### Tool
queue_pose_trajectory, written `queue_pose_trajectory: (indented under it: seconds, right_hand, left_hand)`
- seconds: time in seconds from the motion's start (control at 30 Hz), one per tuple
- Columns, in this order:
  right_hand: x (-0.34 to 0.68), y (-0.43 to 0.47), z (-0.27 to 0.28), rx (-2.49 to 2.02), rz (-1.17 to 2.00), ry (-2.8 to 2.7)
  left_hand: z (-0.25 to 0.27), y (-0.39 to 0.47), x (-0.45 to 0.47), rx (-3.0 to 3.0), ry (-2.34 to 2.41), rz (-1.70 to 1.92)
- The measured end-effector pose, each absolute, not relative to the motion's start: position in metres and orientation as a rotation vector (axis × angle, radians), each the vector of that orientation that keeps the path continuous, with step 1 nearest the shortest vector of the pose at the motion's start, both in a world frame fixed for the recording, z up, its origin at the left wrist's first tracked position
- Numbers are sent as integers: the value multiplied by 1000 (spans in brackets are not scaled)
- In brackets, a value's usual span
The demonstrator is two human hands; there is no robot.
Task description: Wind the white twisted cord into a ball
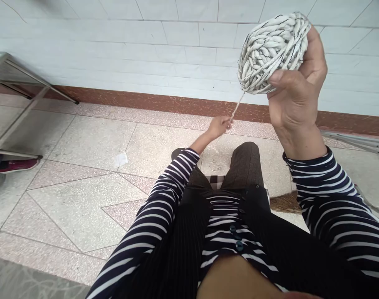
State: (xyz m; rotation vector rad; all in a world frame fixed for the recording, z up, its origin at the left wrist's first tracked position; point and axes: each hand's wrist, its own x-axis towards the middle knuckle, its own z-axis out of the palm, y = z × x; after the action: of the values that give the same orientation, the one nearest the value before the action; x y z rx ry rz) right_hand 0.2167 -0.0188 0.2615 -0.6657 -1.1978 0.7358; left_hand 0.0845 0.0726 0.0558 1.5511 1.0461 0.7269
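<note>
1. From my head view, the ball of cord [272, 56] sits at upper right, in front of the white wall [114, 54], its long axis slanting from lower left to upper right.
2. I see the right hand [297, 93] clamped around the ball's right side, thumb over its lower edge; this hand is the nearer.
3. The left hand [218, 127] is below and left, apart from the ball, pinched on the strand [238, 104].
4. I read that strand as straight, linking the ball's lower end to the left hand.
</note>
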Motion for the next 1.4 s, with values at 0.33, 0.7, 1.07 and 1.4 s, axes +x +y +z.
queue_pose_trajectory:
  seconds: [0.33, 0.7, 1.07, 1.4]
  right_hand:
    - [249, 9, 223, -552, 835, -1105]
    - [232, 0, 239, -514, 751, -1195]
    - [259, 11, 223, -657, 866, -1106]
    - [237, 6, 211, -654, 1004, -1048]
  left_hand:
    - [31, 5, 26, 1566, 978, 700]
    - [53, 117, 54, 1787, 1304, 950]
    - [31, -9, 54, 1749, 672, 498]
    - [73, 35, 43, 1448, 801, 944]
